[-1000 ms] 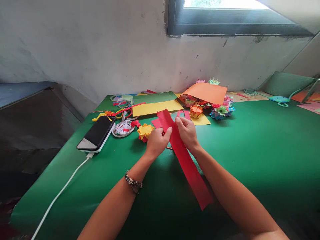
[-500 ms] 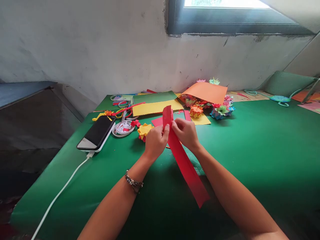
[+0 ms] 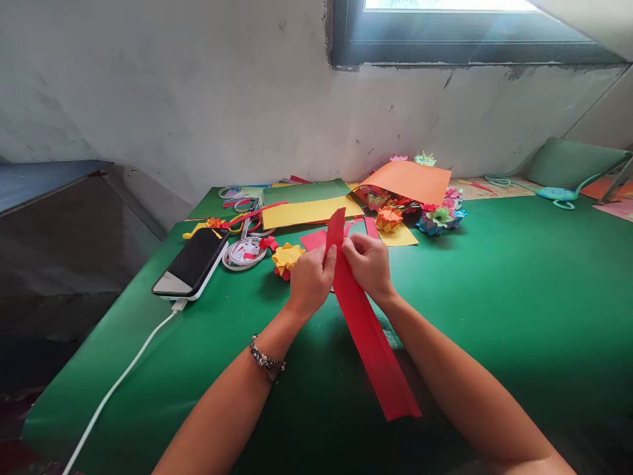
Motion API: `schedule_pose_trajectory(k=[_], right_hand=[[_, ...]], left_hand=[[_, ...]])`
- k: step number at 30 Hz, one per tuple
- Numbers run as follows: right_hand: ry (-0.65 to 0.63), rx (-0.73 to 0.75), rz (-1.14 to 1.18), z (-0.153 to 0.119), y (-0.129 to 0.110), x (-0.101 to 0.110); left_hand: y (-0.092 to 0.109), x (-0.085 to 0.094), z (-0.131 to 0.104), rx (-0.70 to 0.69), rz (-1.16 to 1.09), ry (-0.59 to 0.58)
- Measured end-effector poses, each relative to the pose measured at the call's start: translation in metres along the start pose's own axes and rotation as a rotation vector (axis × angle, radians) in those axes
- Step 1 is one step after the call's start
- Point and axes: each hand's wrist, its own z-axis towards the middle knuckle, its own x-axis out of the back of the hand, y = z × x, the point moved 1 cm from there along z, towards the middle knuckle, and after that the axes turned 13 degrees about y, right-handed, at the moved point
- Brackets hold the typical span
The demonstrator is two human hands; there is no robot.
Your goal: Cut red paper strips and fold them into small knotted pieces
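A long red paper strip [image 3: 372, 343] with a lengthwise crease slants down toward me above the table. My left hand [image 3: 312, 272] pinches its left edge near the upper end, thumb on top. On the opposite edge, my right hand [image 3: 366, 264] is closed with thumb and bent fingers gripping the strip. The strip's short upper end sticks up beyond both hands. Just left of my left hand sits a yellow and red folded paper flower [image 3: 287, 258]. Behind the hands lie pieces of red paper [image 3: 312, 240] and a yellow sheet [image 3: 312, 211].
A phone [image 3: 192, 260] on a white power bank, with a white cable [image 3: 123, 376], lies on the green table [image 3: 519, 290] at left. Scissors [image 3: 250, 224] and a tape roll [image 3: 244, 254] are beside it. Paper flowers [image 3: 439, 219] lie under an orange sheet [image 3: 408, 181] at back.
The strip's lower end has swung slightly right and turned, showing more of its face. Both hands keep hold, having shifted only slightly.
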Motion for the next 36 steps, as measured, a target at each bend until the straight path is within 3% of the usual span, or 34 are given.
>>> schedule_pose_trajectory(k=[36], right_hand=[[0.015, -0.041, 0.051, 0.0002, 0.0025, -0.0001]], left_hand=[[0.0058, 0.0003, -0.0044, 0.063, -0.017, 0.071]])
